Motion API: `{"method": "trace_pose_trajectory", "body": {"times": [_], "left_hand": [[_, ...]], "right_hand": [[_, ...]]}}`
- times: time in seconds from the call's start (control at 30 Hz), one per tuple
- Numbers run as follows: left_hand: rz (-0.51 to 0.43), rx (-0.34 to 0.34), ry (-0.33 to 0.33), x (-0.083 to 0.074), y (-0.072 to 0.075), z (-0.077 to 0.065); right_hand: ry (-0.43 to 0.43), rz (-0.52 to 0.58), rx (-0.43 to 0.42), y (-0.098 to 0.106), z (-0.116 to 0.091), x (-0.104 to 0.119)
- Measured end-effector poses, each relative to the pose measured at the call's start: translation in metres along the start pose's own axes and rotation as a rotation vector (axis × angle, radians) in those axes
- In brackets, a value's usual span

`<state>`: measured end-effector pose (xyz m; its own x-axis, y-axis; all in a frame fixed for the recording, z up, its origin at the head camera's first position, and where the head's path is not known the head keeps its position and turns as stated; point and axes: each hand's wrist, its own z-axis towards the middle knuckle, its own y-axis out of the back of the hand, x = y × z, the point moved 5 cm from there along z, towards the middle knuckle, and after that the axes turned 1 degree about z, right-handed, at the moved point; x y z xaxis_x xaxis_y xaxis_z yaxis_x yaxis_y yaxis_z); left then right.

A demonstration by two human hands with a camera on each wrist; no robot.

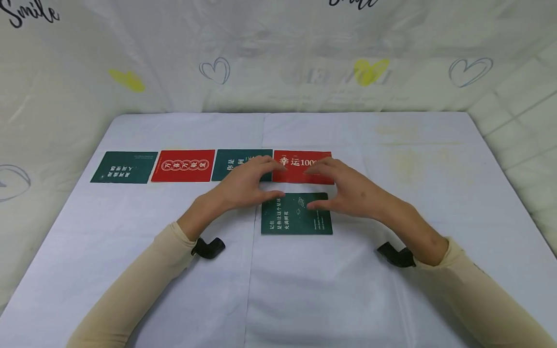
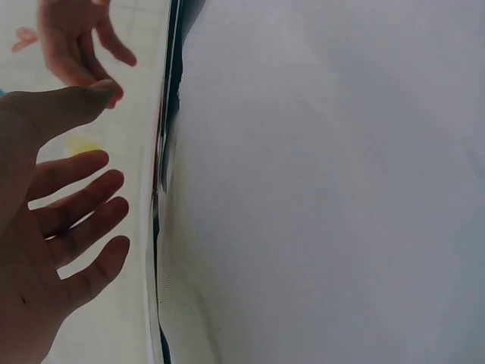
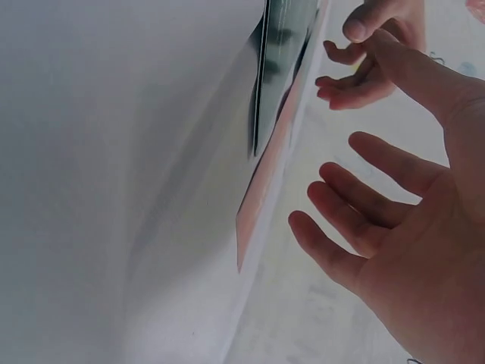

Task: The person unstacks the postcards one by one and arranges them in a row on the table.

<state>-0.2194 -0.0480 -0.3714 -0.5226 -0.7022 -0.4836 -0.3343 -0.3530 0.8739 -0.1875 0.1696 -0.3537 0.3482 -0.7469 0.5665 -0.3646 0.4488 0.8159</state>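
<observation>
A dark green card [image 1: 304,224] printed with white characters and planet drawings lies on the white table, in front of a row of cards. My left hand [image 1: 245,186] is over its left upper corner, with fingers loosely spread and thumb apart. Opposite it, my right hand [image 1: 352,191] is over the card's right side, fingers likewise spread. Neither hand holds anything in the wrist views. Just behind, the hands partly cover a red card [image 1: 300,173] and a green card [image 1: 221,168] of the row. The right wrist view shows the green card [image 3: 282,72] nearly edge-on.
Farther left in the row lie a red card [image 1: 183,175] with circled characters and another green card [image 1: 126,162]. A black curved piece [image 1: 211,248] is at the left cuff, a similar black piece [image 1: 396,255] at the right. A patterned curtain [image 1: 278,43] hangs behind the table.
</observation>
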Motion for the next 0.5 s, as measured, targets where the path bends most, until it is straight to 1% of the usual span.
{"method": "trace_pose_trajectory", "body": {"times": [0.23, 0.5], "left_hand": [[-0.024, 0.017, -0.038, -0.002, -0.005, -0.006], [-0.052, 0.033, -0.051, -0.001, -0.008, -0.009]], "right_hand": [[0.021, -0.010, 0.054, -0.008, -0.003, 0.004], [0.026, -0.005, 0.078, -0.015, -0.005, 0.007]]}}
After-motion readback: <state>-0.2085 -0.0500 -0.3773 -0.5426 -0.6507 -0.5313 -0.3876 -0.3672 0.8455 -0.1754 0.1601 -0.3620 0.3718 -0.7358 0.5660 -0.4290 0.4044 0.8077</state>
